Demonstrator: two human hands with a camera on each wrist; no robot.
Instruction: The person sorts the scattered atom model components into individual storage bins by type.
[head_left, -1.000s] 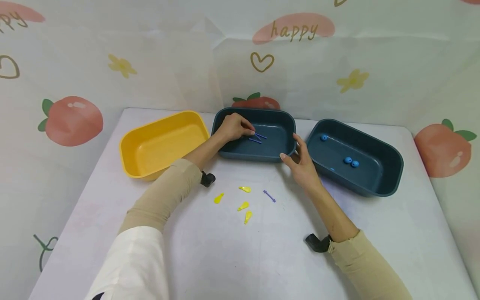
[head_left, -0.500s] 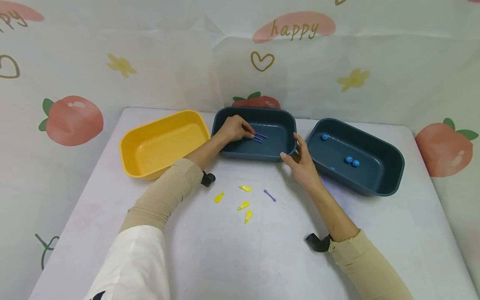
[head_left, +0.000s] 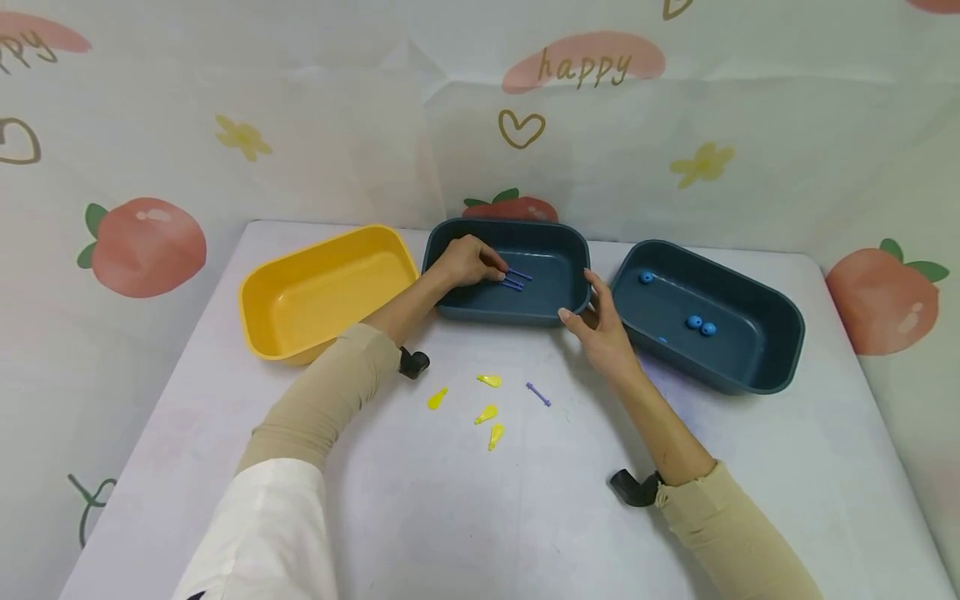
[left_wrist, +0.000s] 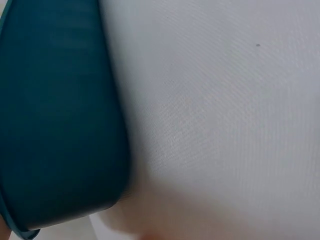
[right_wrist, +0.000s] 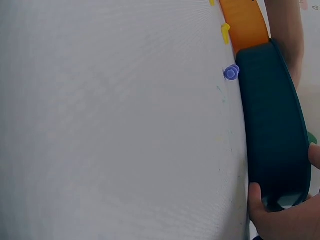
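Note:
In the head view, my left hand [head_left: 467, 262] reaches into the middle dark blue bin [head_left: 510, 317], thumb and fingertips pinched at the ends of several thin purple sticks [head_left: 519, 273] on its floor. The sticks' near ends are hidden by the fingers. My right hand [head_left: 606, 335] grips the same bin at its right end, thumb on the front wall and fingers round the side. The right wrist view shows that thumb [right_wrist: 256, 202] against the bin wall [right_wrist: 275, 120]. Only the bin's outer wall [left_wrist: 60, 110] and tabletop fill most of the left wrist view.
A yellow bin [head_left: 330, 292] stands to the left. Another dark blue bin [head_left: 750, 367] at the right holds several blue beads [head_left: 694, 322]. Several small yellow teardrop-shaped pieces [head_left: 487, 414] and one purple stick with knobbed ends [head_left: 538, 395] lie on the table in front.
One purple stick in the middle bin has turned from slanting across the others to lying about parallel with them. The left hand has barely shifted; the right hand keeps its hold on the bin.

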